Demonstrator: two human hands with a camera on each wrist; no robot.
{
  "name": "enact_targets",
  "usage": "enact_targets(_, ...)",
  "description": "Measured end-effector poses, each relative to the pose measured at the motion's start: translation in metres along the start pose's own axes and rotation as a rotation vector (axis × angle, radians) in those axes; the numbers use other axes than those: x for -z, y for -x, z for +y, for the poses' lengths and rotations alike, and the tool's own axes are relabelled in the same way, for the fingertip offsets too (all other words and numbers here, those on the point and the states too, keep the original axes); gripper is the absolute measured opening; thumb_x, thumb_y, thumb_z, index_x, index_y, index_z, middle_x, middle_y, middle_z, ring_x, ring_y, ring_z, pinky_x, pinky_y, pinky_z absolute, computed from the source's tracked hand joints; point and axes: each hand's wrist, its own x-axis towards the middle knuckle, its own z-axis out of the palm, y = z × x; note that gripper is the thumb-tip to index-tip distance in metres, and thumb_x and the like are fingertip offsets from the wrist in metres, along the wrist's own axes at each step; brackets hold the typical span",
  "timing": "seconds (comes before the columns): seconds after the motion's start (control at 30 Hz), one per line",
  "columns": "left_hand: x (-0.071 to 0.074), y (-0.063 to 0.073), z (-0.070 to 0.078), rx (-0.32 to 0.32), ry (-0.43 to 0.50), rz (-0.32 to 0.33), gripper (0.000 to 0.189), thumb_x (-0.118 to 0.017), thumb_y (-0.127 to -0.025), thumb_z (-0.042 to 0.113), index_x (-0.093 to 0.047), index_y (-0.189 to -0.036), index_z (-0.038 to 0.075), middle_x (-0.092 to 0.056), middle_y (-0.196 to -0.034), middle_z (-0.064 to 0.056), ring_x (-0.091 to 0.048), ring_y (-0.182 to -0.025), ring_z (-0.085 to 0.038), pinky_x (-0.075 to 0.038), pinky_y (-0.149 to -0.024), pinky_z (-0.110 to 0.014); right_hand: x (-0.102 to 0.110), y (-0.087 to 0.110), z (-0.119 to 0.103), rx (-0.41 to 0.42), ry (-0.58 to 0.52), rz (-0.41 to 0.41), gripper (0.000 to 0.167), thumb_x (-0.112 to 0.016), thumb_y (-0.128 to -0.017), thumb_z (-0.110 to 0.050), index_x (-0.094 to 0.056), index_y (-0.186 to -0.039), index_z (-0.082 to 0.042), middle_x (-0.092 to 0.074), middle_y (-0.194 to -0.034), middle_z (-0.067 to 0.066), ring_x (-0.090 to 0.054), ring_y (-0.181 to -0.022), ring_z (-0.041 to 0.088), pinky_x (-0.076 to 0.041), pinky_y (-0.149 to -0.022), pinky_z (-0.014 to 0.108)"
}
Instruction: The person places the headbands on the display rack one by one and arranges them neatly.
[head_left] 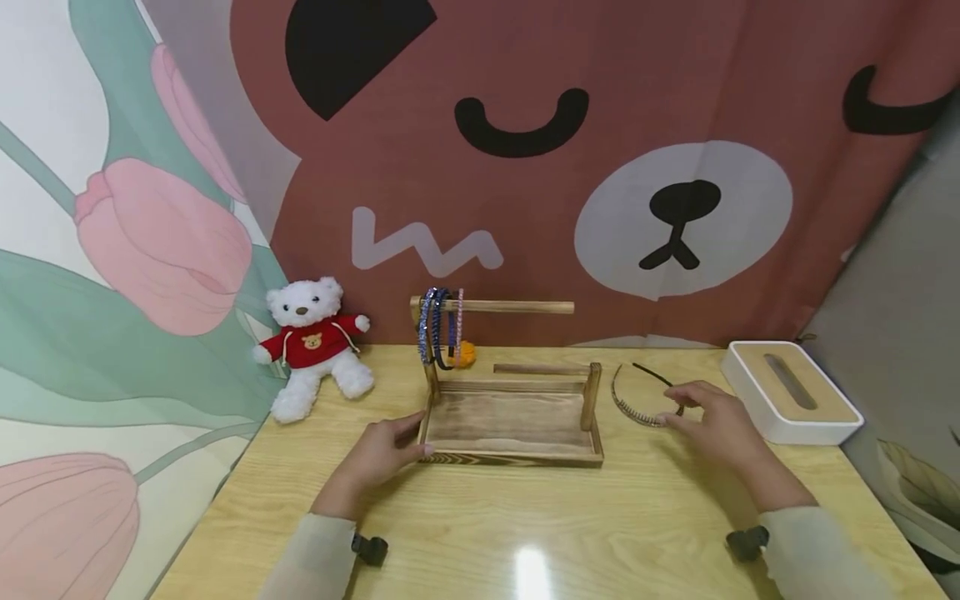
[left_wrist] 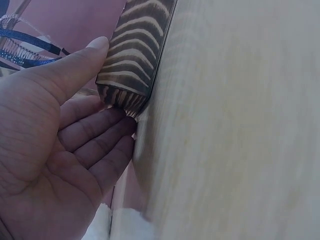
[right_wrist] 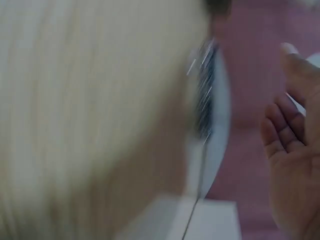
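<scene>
A wooden display rack (head_left: 510, 457) with a low tray base and a raised bar stands mid-table. My left hand (head_left: 386, 450) holds its front left corner, thumb on the front edge and fingers against the left end; the left wrist view shows the striped wood (left_wrist: 135, 50) between them. Several blue and pink headbands (head_left: 437, 329) hang at the left of the upper bar. Right of the rack lies a toothed headband (head_left: 633, 412) with dark ends. My right hand (head_left: 712, 412) hovers over it, thumb and fingers apart; the right wrist view is blurred, with a gap between hand and headband (right_wrist: 205, 95).
A white teddy bear (head_left: 311, 346) in a red sweater sits at the back left. At the right stands a white tissue box (head_left: 795, 392) with a wooden lid. An orange object (head_left: 467, 355) is behind the rack. A bear-print curtain (head_left: 525, 192) closes off the back.
</scene>
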Motion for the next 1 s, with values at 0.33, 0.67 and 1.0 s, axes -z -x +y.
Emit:
enact_targets(0.33, 0.000, 0.000, -0.002, -0.009, 0.026, 0.000, 0.067, -0.081, -0.101, 0.037, -0.058, -0.160, 0.017, -0.062, -0.157, -0.010, -0.054, -0.151, -0.034, -0.044, -0.126, -0.053, 0.004, -0.022, 0.038, 0.188, 0.223, -0.161, 0.036, -0.094, -0.086, -0.016, -0.078, -0.116, -0.003, -0.073, -0.119, 0.017, -0.070, -0.114, 0.044, -0.058, -0.098, 0.062)
enact_targets(0.67, 0.000, -0.003, -0.003, -0.028, 0.001, 0.008, 0.067, -0.082, -0.100, 0.038, -0.059, -0.159, 0.018, -0.064, -0.156, -0.009, -0.056, -0.149, -0.033, -0.045, -0.125, -0.052, -0.005, -0.026, 0.049, 0.322, 0.231, -0.163, 0.018, -0.094, -0.084, -0.010, -0.081, -0.094, -0.016, -0.076, -0.098, -0.001, -0.072, -0.096, 0.031, -0.061, -0.086, 0.052)
enact_targets(1.0, 0.001, -0.002, -0.005, -0.013, 0.004, 0.007, 0.067, -0.083, -0.099, 0.038, -0.060, -0.159, 0.018, -0.064, -0.155, -0.009, -0.056, -0.149, -0.031, -0.046, -0.125, -0.052, -0.007, -0.023, 0.027, 0.202, 0.175, -0.282, 0.008, -0.087, -0.093, -0.015, -0.080, -0.096, -0.018, -0.076, -0.098, -0.004, -0.071, -0.097, 0.028, -0.061, -0.083, 0.046)
